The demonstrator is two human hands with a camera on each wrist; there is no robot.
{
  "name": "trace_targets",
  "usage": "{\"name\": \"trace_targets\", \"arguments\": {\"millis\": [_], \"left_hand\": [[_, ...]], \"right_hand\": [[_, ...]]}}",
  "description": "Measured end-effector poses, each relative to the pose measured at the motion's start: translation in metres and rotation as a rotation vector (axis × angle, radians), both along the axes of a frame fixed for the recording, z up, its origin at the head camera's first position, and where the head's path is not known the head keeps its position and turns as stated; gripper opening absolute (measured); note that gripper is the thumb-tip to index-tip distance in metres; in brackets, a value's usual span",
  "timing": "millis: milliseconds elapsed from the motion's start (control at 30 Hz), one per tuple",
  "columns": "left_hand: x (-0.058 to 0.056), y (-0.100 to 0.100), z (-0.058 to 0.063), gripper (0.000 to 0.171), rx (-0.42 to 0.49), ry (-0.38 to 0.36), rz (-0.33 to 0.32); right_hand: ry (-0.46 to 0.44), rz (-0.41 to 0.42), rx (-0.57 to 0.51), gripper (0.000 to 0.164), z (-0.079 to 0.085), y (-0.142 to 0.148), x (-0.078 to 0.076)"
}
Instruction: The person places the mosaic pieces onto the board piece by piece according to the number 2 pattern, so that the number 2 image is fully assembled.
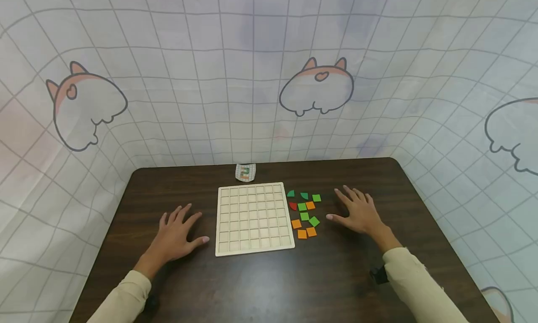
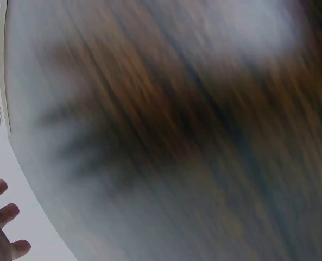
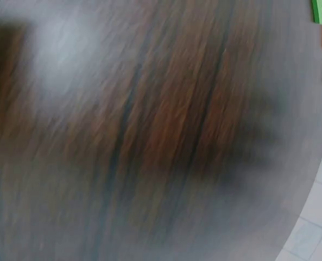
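A pale square grid board (image 1: 255,219) lies on the dark table between the two hands, its cells bare. Just right of it several small flat tiles are scattered: green squares (image 1: 304,216), orange squares (image 1: 302,234), dark green quarter-round pieces (image 1: 304,195) and a red one (image 1: 293,206). To the left of the board the left hand (image 1: 174,236) is spread, palm down, holding nothing. On the far side of the tiles, the right hand (image 1: 357,213) has its fingers spread too, thumb pointing toward them, and holds nothing. Both wrist views show mostly tabletop, with fingertips at the edge.
Behind the board, by the table's back edge, lies a small card (image 1: 245,172) with a coloured pattern. A white grid-patterned curtain (image 1: 252,80) surrounds the table (image 1: 260,285) at the back and sides. A dark band (image 1: 379,275) sits at the right wrist.
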State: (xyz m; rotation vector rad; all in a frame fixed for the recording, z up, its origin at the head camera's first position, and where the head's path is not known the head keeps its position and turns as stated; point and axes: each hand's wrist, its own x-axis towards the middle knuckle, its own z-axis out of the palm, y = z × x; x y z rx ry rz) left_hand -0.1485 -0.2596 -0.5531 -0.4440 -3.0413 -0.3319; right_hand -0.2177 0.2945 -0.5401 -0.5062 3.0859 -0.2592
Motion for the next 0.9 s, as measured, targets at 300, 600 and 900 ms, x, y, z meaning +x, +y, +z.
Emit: {"name": "trace_targets", "arguments": {"millis": [300,600,900], "left_hand": [[0.003,0.018,-0.002,0.072,0.038,-0.024,-0.051],[0.005,0.035,-0.006,0.071,0.101,-0.057,-0.069],[0.009,0.043,-0.010,0.074,0.139,-0.127,-0.088]], "right_hand": [[0.005,0.036,-0.085,0.084,-0.002,-0.022,-0.005],[0.002,0.078,-0.159,0.072,-0.002,-0.043,-0.016],[-0.044,0.103,-0.233,0.062,-0.003,-0.062,-0.027]]}}
